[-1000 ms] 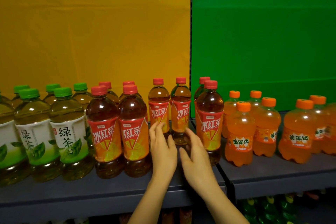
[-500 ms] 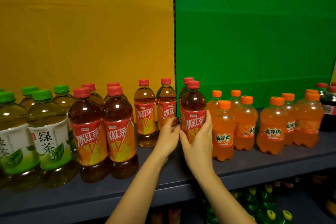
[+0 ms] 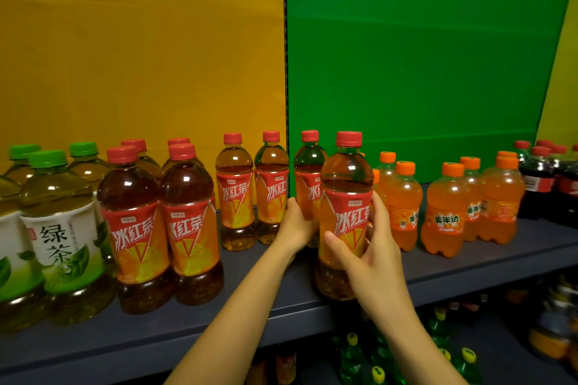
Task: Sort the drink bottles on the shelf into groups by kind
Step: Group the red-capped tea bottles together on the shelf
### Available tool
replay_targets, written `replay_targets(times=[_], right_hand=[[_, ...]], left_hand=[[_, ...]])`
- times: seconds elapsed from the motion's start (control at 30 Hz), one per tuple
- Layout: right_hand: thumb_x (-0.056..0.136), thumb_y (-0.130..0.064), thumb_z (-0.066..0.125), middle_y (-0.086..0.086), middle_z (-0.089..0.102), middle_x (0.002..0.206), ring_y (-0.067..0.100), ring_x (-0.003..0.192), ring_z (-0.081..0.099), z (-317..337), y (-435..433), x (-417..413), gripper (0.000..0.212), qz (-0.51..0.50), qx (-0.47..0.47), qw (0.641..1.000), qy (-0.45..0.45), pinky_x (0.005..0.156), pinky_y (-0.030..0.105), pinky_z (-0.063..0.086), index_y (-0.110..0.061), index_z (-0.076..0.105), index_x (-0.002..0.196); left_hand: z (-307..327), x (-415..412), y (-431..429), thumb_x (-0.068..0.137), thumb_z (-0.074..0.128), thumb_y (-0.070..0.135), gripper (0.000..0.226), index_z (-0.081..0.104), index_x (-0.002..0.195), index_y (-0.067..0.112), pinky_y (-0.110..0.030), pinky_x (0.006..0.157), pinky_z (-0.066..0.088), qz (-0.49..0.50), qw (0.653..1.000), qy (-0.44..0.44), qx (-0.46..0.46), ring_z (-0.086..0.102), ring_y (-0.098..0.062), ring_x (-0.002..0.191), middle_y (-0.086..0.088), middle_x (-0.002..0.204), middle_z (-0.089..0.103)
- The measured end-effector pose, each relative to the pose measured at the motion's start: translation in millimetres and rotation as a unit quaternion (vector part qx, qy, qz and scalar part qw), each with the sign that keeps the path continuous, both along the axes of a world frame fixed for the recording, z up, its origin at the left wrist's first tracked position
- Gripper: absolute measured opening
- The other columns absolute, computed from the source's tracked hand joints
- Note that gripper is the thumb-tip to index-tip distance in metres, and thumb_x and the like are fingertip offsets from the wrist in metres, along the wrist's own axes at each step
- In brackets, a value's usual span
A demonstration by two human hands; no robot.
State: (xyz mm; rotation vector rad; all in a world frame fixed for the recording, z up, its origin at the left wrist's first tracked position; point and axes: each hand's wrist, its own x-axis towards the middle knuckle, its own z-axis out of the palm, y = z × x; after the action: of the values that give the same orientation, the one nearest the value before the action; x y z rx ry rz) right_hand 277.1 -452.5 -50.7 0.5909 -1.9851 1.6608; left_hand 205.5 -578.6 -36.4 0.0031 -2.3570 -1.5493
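Several red-capped iced tea bottles stand on the dark shelf (image 3: 237,306). My right hand (image 3: 372,256) grips the front iced tea bottle (image 3: 345,184) round its red label, near the shelf's front edge. My left hand (image 3: 295,226) holds the iced tea bottle behind it (image 3: 309,166) at its lower label. To the left stand two more rear iced tea bottles (image 3: 234,194) and several larger ones (image 3: 134,222). Green tea bottles (image 3: 59,228) with green caps fill the far left. Orange soda bottles (image 3: 447,212) stand to the right.
Dark cola bottles (image 3: 538,184) with red caps stand at the far right. A yellow panel (image 3: 140,56) and a green panel (image 3: 422,56) back the shelf. A lower shelf holds green bottles with yellow caps (image 3: 375,366).
My right hand has pulled the front iced tea bottle toward the shelf's front edge. My left hand has reached back and taken hold of the bottle behind it. The view shifted right, showing cola bottles.
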Motion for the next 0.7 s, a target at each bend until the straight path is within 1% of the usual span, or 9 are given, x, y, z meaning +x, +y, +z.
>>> replay_targets(times=[0.1, 0.17, 0.23, 0.33, 0.37, 0.43, 0.5, 0.63, 0.7], right_hand=[[0.077, -0.027, 0.071, -0.012, 0.043, 0.14, 0.007, 0.128, 0.044, 0.5, 13.2, 1.5, 0.083, -0.005, 0.001, 1.0, -0.002, 0.106, 0.043, 0.04, -0.036, 0.021, 0.143], [0.076, -0.027, 0.072, -0.012, 0.045, 0.138, 0.006, 0.126, 0.045, 0.4, 19.9, 2.3, 0.083, -0.002, -0.002, 1.0, -0.004, 0.105, 0.043, 0.041, -0.036, 0.022, 0.142], [0.073, -0.031, 0.071, -0.012, 0.046, 0.136, 0.007, 0.125, 0.046, 1.7, 23.7, 3.2, 0.082, 0.006, -0.014, 1.0, -0.007, 0.105, 0.042, 0.041, -0.039, 0.024, 0.14], [0.066, -0.039, 0.067, -0.022, 0.046, 0.128, 0.004, 0.122, 0.047, 4.8, 24.4, 3.8, 0.076, 0.021, -0.032, 0.999, -0.007, 0.105, 0.038, 0.041, -0.052, 0.024, 0.127], [0.065, -0.039, 0.067, -0.023, 0.045, 0.128, 0.002, 0.122, 0.047, 5.6, 23.6, 3.9, 0.075, 0.025, -0.035, 0.999, -0.006, 0.105, 0.036, 0.041, -0.052, 0.023, 0.125], [0.07, -0.033, 0.069, -0.023, 0.045, 0.129, -0.002, 0.122, 0.046, 6.4, 19.8, 3.2, 0.075, 0.035, -0.031, 0.999, -0.001, 0.105, 0.033, 0.041, -0.051, 0.023, 0.126], [0.075, -0.023, 0.071, -0.028, 0.043, 0.127, -0.008, 0.119, 0.045, 5.9, 13.4, 1.5, 0.074, 0.049, -0.029, 0.998, 0.006, 0.104, 0.03, 0.041, -0.054, 0.023, 0.123], [0.078, -0.023, 0.07, -0.027, 0.044, 0.127, -0.004, 0.121, 0.046, 1.5, -6.9, -5.0, 0.074, 0.07, -0.016, 0.997, 0.01, 0.103, 0.033, 0.042, -0.059, 0.023, 0.123], [0.079, -0.026, 0.07, -0.02, 0.044, 0.132, -0.001, 0.125, 0.043, -2.8, -17.9, -8.5, 0.075, 0.076, -0.004, 0.997, 0.012, 0.105, 0.038, 0.042, -0.052, 0.022, 0.132]], left_hand=[[-6.9, -9.2, 5.8, 0.08, 0.069, 0.026, 0.057, 0.037, 0.123, 0.006, -0.043, 0.096, 0.047, 0.059, 0.998, 0.009, -0.015, 0.054, -0.028, 0.115, -0.012, 0.125, 0.054], [-10.5, -10.1, 7.2, 0.076, 0.073, 0.026, 0.06, 0.037, 0.12, 0.006, -0.046, 0.096, 0.046, 0.083, 0.996, 0.027, -0.026, 0.053, -0.03, 0.116, -0.014, 0.125, 0.054], [-11.9, -5.5, 5.9, 0.074, 0.076, 0.027, 0.063, 0.037, 0.119, 0.006, -0.045, 0.096, 0.046, 0.088, 0.995, 0.039, -0.032, 0.053, -0.029, 0.116, -0.014, 0.125, 0.054], [-13.6, 11.3, 0.0, 0.073, 0.077, 0.027, 0.061, 0.04, 0.118, 0.008, -0.041, 0.094, 0.047, 0.08, 0.995, 0.052, -0.026, 0.056, -0.027, 0.113, -0.011, 0.123, 0.058], [-14.2, 19.1, -2.7, 0.073, 0.077, 0.027, 0.061, 0.041, 0.119, 0.009, -0.041, 0.094, 0.047, 0.076, 0.995, 0.056, -0.022, 0.057, -0.026, 0.113, -0.01, 0.122, 0.059], [-15.4, 36.6, -9.5, 0.074, 0.076, 0.026, 0.059, 0.042, 0.121, 0.011, -0.038, 0.095, 0.047, 0.068, 0.996, 0.061, -0.016, 0.057, -0.023, 0.112, -0.006, 0.122, 0.059], [-17.1, 54.1, -17.9, 0.074, 0.075, 0.025, 0.058, 0.042, 0.121, 0.014, -0.038, 0.096, 0.047, 0.06, 0.996, 0.06, -0.003, 0.058, -0.02, 0.111, -0.004, 0.122, 0.06], [-21.3, 80.9, -34.3, 0.072, 0.076, 0.025, 0.059, 0.042, 0.12, 0.021, -0.041, 0.098, 0.047, 0.066, 0.995, 0.073, -0.005, 0.057, -0.015, 0.112, 0.001, 0.121, 0.059], [-22.5, 90.2, -40.6, 0.073, 0.075, 0.025, 0.057, 0.04, 0.119, 0.026, -0.039, 0.099, 0.047, 0.07, 0.995, 0.077, -0.012, 0.056, -0.013, 0.113, 0.005, 0.12, 0.058]])
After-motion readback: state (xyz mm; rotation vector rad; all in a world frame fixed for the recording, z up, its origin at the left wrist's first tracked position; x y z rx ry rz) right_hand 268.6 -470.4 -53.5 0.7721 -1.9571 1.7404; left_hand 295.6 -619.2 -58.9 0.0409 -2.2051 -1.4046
